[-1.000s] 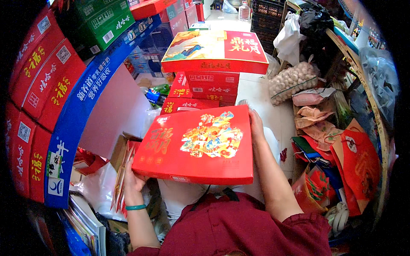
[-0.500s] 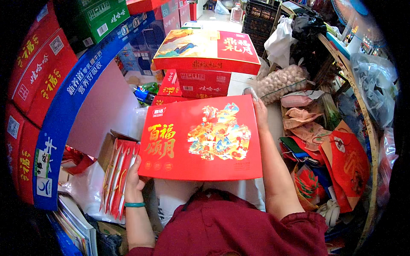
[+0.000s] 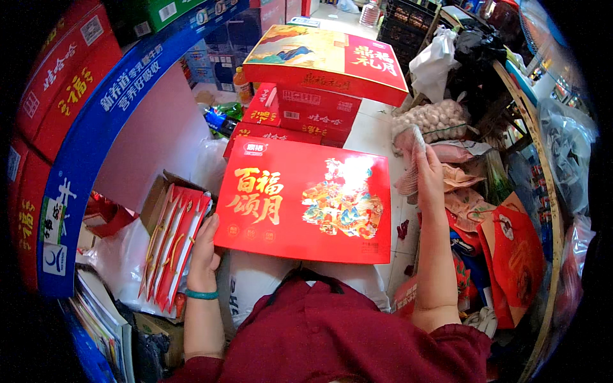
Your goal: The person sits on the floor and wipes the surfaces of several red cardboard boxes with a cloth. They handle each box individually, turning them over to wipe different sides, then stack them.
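A flat red gift box (image 3: 287,246) with gold lettering and a colourful printed picture lies in front of me, above my lap. My left hand (image 3: 203,255), with a green bangle at the wrist, grips the box's left edge, its thumb along the side. Off the box's right side, my right hand (image 3: 431,175) is closed on a thin, pale striped cloth (image 3: 407,156), which hangs from the fingers. Behind, a second gift box (image 3: 319,48), red with a gold landscape print, sits on stacked red cartons (image 3: 317,112).
Red paper gift bags (image 3: 175,249) stand in a carton at left. A blue-edged display (image 3: 118,115) with red cartons rises beyond. At right are a net bag of garlic (image 3: 434,121), a red bag (image 3: 511,255) and a wooden-edged shelf (image 3: 546,210). Bottles (image 3: 220,121) stand behind.
My right hand has left the gift box's right edge and moved right with the cloth. The left hand stays on the box. The view has shifted slightly.
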A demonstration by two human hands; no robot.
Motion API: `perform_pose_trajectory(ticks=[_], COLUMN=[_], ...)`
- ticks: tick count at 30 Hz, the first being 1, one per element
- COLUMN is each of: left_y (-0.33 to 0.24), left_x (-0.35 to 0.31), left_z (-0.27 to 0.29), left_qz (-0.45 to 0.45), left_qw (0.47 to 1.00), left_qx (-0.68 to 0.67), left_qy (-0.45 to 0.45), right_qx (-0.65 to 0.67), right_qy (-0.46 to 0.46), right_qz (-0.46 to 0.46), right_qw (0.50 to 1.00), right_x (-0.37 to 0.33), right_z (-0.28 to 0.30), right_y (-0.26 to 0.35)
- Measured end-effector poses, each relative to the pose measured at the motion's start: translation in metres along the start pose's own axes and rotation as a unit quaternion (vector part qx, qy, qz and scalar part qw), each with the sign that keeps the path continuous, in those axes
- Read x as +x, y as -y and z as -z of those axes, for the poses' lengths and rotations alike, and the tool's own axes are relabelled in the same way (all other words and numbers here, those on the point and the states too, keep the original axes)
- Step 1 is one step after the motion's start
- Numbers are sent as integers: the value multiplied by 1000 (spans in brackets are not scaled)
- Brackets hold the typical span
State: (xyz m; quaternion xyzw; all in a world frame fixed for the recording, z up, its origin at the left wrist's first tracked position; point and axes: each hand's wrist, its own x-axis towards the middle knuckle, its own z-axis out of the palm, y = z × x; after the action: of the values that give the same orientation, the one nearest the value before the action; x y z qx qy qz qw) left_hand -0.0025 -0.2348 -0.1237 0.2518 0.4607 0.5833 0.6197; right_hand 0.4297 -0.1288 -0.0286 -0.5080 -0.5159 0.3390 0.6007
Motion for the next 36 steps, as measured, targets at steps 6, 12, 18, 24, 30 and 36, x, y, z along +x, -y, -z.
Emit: perform_pose_trajectory(ticks=[6, 12, 18, 24, 30, 36], left_y=[5, 9, 9, 11, 22, 15], left_x=[2, -7, -9, -8, -2, -9], left_z=[7, 11, 8, 10, 18, 5], left_qz=[-4, -18, -20, -30, -20, -30], left_qw=[1000, 998, 999, 999, 998, 999], left_qx=[19, 36, 34, 31, 34, 32], left_qy=[-23, -40, -29, -20, -41, -15], right_qx=[-296, -439, -490, -436, -404, -499], right_qy=[231, 322, 317, 353, 349, 227], right_qz=[107, 216, 232, 303, 340, 253], right_qw=[921, 810, 778, 771, 775, 797], right_x=[-46, -65, -76, -85, -65, -23], right_z=[-60, -70, -102, -175, -218, -128], right_y=[3, -6, -20, -16, -20, -45])
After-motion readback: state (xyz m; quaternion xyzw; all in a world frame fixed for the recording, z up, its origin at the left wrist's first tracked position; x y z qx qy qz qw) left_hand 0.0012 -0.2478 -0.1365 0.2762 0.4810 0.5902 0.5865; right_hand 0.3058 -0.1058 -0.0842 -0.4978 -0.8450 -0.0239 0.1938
